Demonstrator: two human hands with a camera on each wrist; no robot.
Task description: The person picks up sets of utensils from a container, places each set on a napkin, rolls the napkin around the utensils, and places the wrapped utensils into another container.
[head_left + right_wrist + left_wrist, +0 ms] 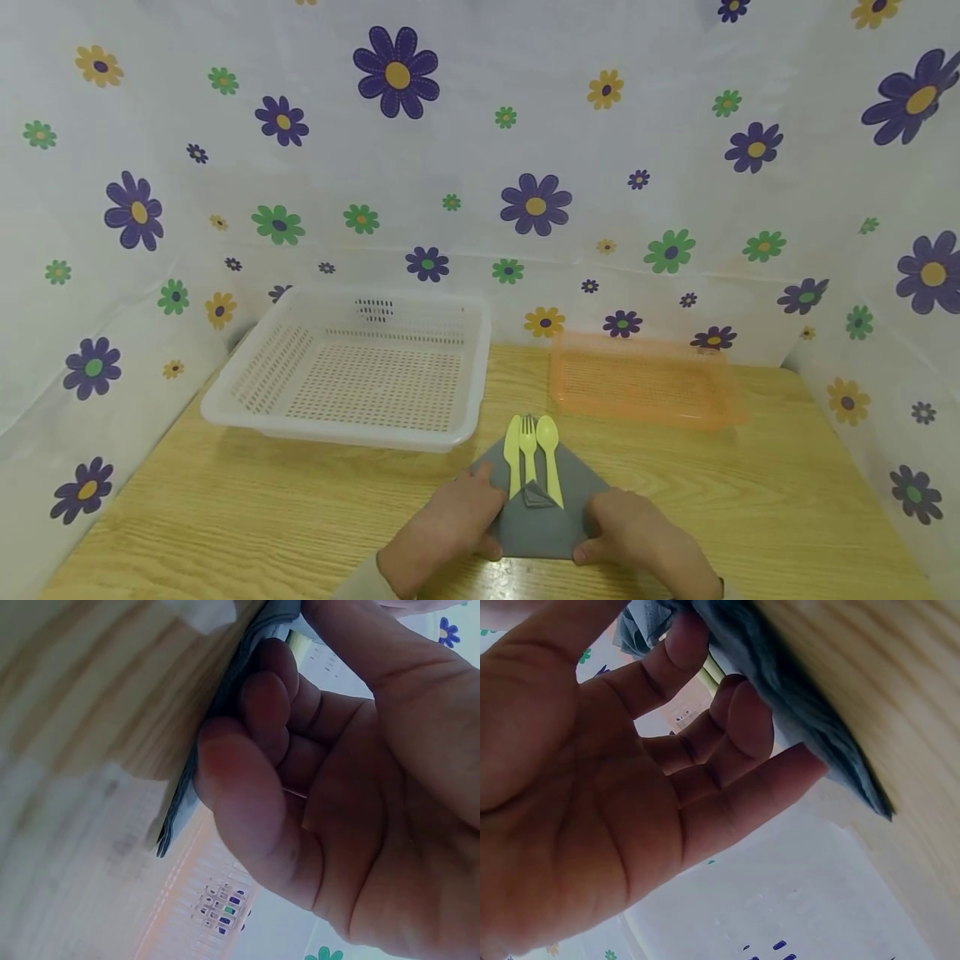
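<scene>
Stretching out beneath the left hand (459, 512) and the right hand (633, 529) is a table (300, 517) with a light wood grain, and beyond them and to both sides hangs a white curtain (450, 150) printed with purple, green and yellow flowers. Past the left hand, farther from the person and off to the left, sits a white basket (352, 433) with slotted walls and base, its near right corner close to the far part of the napkin (536, 537). Past the right hand, toward the curtain, a shallow orange basket (637, 412) rests well apart from the fingers. The grey folded napkin lies between the two hands, its point aimed away from the person. Out of its pocket, beyond a small turned-down flap (537, 497), rise a yellow-green knife (512, 446) on the left hand's side, a fork (529, 450) in the middle and a spoon (548, 433) on the right hand's side, heads outward. Both hands grip the napkin by its opposite sides: each has its fingers bent against the side edge, a little apart on the left and closer together on the right, with the thumb at the near edge.
</scene>
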